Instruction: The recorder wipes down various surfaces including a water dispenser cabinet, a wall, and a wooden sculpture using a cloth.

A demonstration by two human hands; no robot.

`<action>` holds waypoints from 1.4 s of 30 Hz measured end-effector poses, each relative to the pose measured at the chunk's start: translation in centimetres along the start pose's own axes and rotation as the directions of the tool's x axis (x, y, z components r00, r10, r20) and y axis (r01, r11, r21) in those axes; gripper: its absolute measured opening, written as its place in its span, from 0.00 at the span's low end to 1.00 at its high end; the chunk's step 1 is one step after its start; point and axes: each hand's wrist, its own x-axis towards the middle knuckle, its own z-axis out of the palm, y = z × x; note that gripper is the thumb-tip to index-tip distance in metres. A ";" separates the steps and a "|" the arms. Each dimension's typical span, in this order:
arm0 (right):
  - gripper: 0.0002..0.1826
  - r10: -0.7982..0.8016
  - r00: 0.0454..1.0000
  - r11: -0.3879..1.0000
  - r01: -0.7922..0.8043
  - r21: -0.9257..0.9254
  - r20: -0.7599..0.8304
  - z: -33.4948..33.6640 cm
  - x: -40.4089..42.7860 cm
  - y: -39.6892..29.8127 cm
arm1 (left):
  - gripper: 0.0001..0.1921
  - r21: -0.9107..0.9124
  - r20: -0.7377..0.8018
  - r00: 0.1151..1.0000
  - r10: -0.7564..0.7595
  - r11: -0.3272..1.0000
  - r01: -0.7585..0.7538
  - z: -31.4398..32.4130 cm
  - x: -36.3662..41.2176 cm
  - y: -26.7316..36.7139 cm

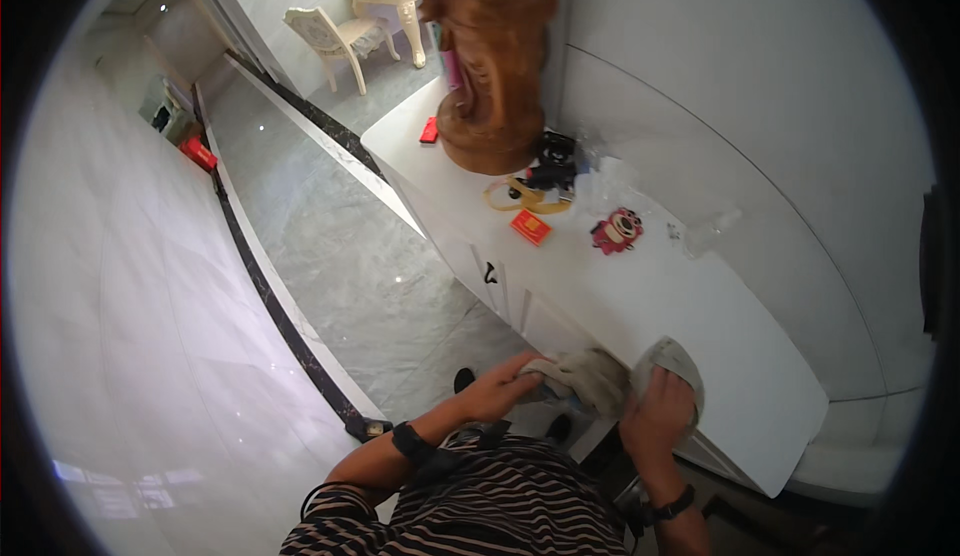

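Note:
A crumpled grey-beige cloth hangs at the near edge of a white cabinet top. My left hand grips its left end between thumb and fingers. At the other side, my right hand holds a bunched part of the cloth over the cabinet's edge, its fingers curled into the fabric. Whether both parts belong to one cloth cannot be told. The middle of the cloth hangs in folds between my hands, in front of my striped shirt.
Farther along the cabinet top stand a carved wooden sculpture, a red-and-yellow box, a yellow strap, a pink bear-shaped item and clear plastic packaging. A wall borders its right side. A chair stands in the background.

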 end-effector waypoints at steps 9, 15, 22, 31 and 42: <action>0.32 -0.363 0.930 0.932 0.362 -0.036 -0.052 7.0 10.5 -10.6 | 0.21 -0.174 -0.086 0.992 -0.095 0.982 0.079 -13.3 -4.7 -3.0; 0.30 -0.475 0.877 0.879 0.470 -0.080 -0.064 10.5 15.0 -16.6 | 0.20 -0.178 -0.163 0.977 -0.134 0.978 0.105 -18.5 -7.8 -3.3; 0.30 -0.437 0.896 0.899 0.430 -0.086 -0.083 14.5 20.4 -24.5 | 0.21 -0.236 -0.336 0.938 -0.086 0.972 0.005 -22.4 -10.1 -4.7; 0.30 -0.414 0.908 0.910 0.414 -0.025 -0.055 20.2 30.9 -36.2 | 0.23 -0.165 -0.593 0.803 -0.055 0.985 -0.055 -27.4 -11.4 -0.9; 0.30 -0.338 0.912 0.941 0.331 -0.068 -0.234 15.5 21.2 -26.0 | 0.20 -0.081 -0.466 0.881 -0.078 0.996 0.046 -24.8 -9.5 -3.0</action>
